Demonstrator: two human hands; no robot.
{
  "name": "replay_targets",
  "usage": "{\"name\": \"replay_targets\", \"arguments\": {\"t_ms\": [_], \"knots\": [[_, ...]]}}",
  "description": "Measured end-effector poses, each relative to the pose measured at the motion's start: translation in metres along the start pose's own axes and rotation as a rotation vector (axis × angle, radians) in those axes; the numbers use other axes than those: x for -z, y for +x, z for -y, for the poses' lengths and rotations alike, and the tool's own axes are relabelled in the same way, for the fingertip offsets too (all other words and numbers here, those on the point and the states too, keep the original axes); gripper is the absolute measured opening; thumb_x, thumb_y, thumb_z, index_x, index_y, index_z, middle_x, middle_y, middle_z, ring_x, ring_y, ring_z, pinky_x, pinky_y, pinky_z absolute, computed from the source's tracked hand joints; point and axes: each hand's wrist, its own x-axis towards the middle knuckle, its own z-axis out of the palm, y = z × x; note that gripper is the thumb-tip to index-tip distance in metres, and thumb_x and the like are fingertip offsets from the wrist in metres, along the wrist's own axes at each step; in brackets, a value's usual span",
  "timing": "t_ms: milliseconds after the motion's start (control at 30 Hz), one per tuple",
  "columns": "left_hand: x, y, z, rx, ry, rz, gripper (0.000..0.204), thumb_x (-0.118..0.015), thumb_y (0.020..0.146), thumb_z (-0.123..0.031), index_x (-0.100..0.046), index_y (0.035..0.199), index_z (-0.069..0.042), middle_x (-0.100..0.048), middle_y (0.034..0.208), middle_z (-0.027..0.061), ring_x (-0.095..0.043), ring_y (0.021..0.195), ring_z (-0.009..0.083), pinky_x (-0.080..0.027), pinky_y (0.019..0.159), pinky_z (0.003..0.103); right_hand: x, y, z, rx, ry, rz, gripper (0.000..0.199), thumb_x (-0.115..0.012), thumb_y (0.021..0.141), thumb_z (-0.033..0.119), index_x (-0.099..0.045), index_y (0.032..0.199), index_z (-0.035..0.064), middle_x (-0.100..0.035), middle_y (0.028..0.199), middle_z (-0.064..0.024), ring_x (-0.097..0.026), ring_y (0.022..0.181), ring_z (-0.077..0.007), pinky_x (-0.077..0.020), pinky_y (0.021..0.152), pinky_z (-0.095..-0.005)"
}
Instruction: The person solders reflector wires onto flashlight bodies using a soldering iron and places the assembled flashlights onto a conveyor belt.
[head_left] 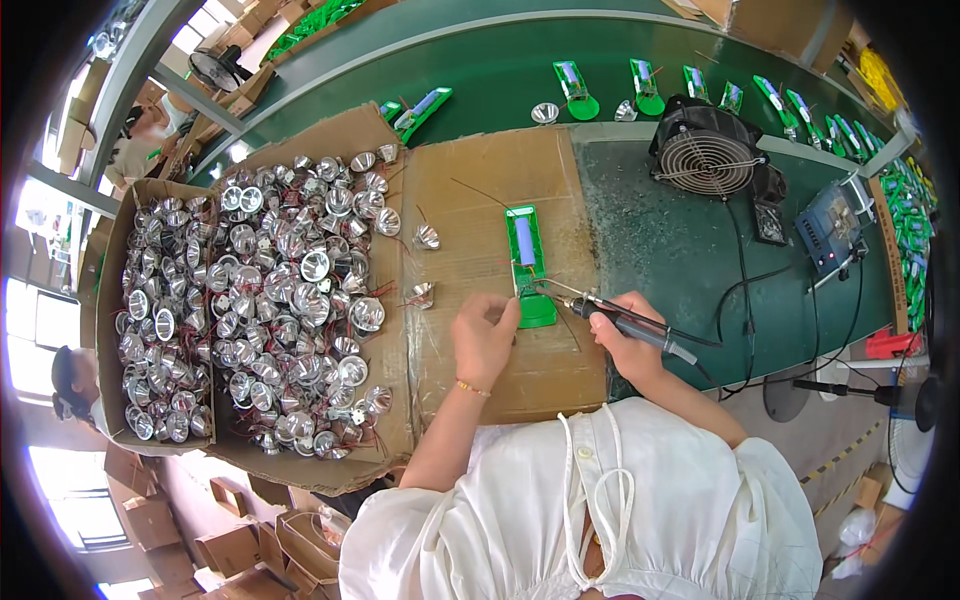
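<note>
Two hands in use. In the right hand, grips a soldering iron, fully wrapped around the handle, tip-first leftward over the green casing. In the left hand, pinches thumb and fingertips close together; no telling whether around a thin wire. Lies on cardboard between both grips: just beside the left fingertips, farther from the right grip, so nearer the left hand. Runs lengthwise away from the body, leaning slightly left, rounded end alongside the left fingertips, blue cell beyond both grips. Shows no readable brand, label or writing; too small to decipher on the blue box, well right of the right grip.
</note>
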Motion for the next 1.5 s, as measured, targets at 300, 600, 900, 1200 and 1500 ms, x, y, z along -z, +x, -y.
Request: {"name": "replay_targets", "arguments": {"t_ms": [300, 600, 900, 1200, 1500], "knots": [[0.0, 0.0, 0.0, 0.017, 0.01, 0.003, 0.018, -0.064, 0.076, -0.015, -0.062, 0.076, 0.003, -0.062, 0.074, 0.0124, -0.062, 0.063, 0.019, -0.048, 0.059, 0.029, -0.002, 0.003, -0.004, -0.056, 0.038, 0.036, 0.016, -0.066, 0.077, 0.01, -0.052, 0.076, 0.0023, -0.056, 0.063, 0.0, -0.049, 0.055, -0.0027, -0.039, 0.048, -0.0193], [-0.001, 0.001, -0.002, 0.038, 0.008, -0.008, 0.018, -0.063, 0.077, -0.015, -0.062, 0.077, 0.003, -0.064, 0.074, 0.013, -0.063, 0.064, 0.0182, -0.048, 0.058, 0.028, 0.0, 0.0, 0.009, -0.095, 0.124, 0.004, 0.016, -0.063, 0.08, 0.011, -0.051, 0.082, 0.0006, -0.06, 0.068, -0.0057, -0.055, 0.057, -0.007, -0.0465, 0.052, -0.0211], [-0.001, 0.001, 0.003, -0.092, -0.075, -0.044, 0.015, -0.065, 0.076, -0.011, -0.061, 0.077, 0.003, -0.061, 0.084, 0.0113, -0.061, 0.067, 0.0158, -0.048, 0.058, 0.027, 0.004, -0.004, 0.009, -0.073, 0.112, 0.023, 0.015, -0.061, 0.081, 0.009, -0.049, 0.084, 0.0, -0.058, 0.068, -0.0081, -0.054, 0.056, -0.0094, -0.0462, 0.052, -0.0228], [-0.009, 0.005, 0.008, -0.203, 0.079, 0.01, 0.01, -0.066, 0.072, -0.008, -0.06, 0.072, 0.0, -0.058, 0.082, 0.0117, -0.056, 0.07, 0.0237, -0.046, 0.064, 0.032, 0.005, -0.004, 0.008, -0.077, 0.07, 0.046, 0.016, -0.062, 0.081, 0.01, -0.049, 0.083, 0.0, -0.058, 0.067, -0.0076, -0.054, 0.056, -0.009, -0.0461, 0.051, -0.0227], [-0.008, 0.005, 0.006, -0.158, 0.047, 0.045, 0.011, -0.066, 0.072, -0.011, -0.061, 0.073, 0.0, -0.058, 0.082, 0.011, -0.058, 0.071, 0.0221, -0.046, 0.065, 0.031, 0.007, -0.006, 0.004, -0.082, 0.05, 0.037, 0.016, -0.061, 0.081, 0.01, -0.049, 0.084, -0.0001, -0.058, 0.068, -0.0076, -0.055, 0.058, -0.0091, -0.0467, 0.052, -0.0225]]}}
